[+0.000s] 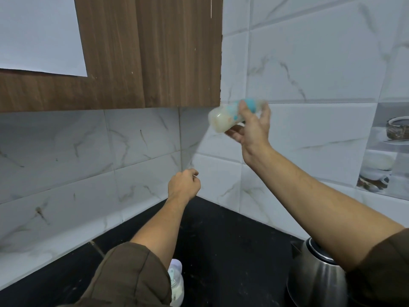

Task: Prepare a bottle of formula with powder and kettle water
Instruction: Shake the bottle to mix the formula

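My right hand (252, 127) is raised in front of the tiled wall and grips a baby bottle (223, 117) with a blue collar, held nearly sideways with its base to the left. The bottle is motion-blurred and holds milky white liquid. My left hand (183, 185) is lower, near the wall corner, closed in a fist with nothing visible in it. A steel kettle (314, 278) stands on the black counter (232, 240) at the lower right, partly behind my right forearm. A white jar of powder (177, 282) shows under my left sleeve, mostly hidden.
A brown wooden wall cabinet (155, 52) hangs above the counter, its lower edge just left of the bottle. White marble-look tiles (88, 151) cover both walls that meet in the corner.
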Demonstrator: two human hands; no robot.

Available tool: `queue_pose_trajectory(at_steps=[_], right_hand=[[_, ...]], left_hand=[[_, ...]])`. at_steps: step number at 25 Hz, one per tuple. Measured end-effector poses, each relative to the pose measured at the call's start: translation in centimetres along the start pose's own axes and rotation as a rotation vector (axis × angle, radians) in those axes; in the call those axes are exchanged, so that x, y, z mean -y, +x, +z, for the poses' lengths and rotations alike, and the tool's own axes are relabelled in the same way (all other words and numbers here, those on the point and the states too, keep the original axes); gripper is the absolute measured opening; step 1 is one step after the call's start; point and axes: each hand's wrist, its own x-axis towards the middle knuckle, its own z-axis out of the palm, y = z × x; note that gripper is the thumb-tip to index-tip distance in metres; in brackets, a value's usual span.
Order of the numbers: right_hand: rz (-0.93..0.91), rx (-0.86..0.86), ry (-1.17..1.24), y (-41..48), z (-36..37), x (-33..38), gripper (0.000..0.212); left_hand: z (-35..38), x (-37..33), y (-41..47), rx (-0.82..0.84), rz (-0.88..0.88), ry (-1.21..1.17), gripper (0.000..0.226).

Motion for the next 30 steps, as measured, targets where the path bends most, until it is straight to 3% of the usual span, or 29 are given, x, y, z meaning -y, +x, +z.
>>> queue_pose_trajectory(at_steps=[3,5,9,11,15,16,21,23,26,28,30], right_hand=[[-0.043,0.304,-0.331,-1.7,0.0,-0.4,0.072],[-0.065,0.218,-0.222,-1.5,0.1,-0.3,0.074],[-0.083,-0.221,0.187,0.8,0.2,0.2,0.075],[-0.042,-0.177,0.144,0.8,-0.3,0.1,0.073],[0.001,0.208,-0.273,-0.8,-1.1,-0.5,0.072],[-0.018,0.19,-0.26,-0.8,-1.2,-0.6,0.072],[-0.065,-0.225,0.197,0.9,-1.2,-0.3,0.075],[-0.048,-0.11,0.081,0.3,-1.3,-0.2,0.074],[-0.095,0.211,-0.281,-1.2,-1.3,-0.4,0.074],[-0.139,0.163,-0.234,-1.3,-0.9,-0.3,0.076],[-0.107,-0.075,-0.028,-0.2,-0.5,0.1,0.074]], left_hand=[[0.2,-0.3,-0.3,0.006,0.001,-0.003,0.04],[0.3,-0.4,-0.2,0.007,0.005,-0.01,0.041],[-0.3,-0.1,-0.3,0.001,-0.005,-0.007,0.043],[-0.4,0.1,-0.1,-0.005,-0.007,-0.004,0.043],[-0.3,0.0,0.0,-0.005,-0.004,-0.01,0.041],[-0.2,-0.1,-0.1,-0.003,-0.001,-0.011,0.041],[-0.1,-0.3,-0.4,0.004,0.004,-0.007,0.042],[-0.1,-0.3,-0.3,0.002,0.001,-0.01,0.042],[-0.1,-0.4,-0.3,0.009,-0.004,-0.02,0.041],[-0.1,-0.6,-0.4,0.003,0.003,-0.025,0.041],[-0.2,-0.6,-0.5,-0.004,0.007,-0.025,0.041]])
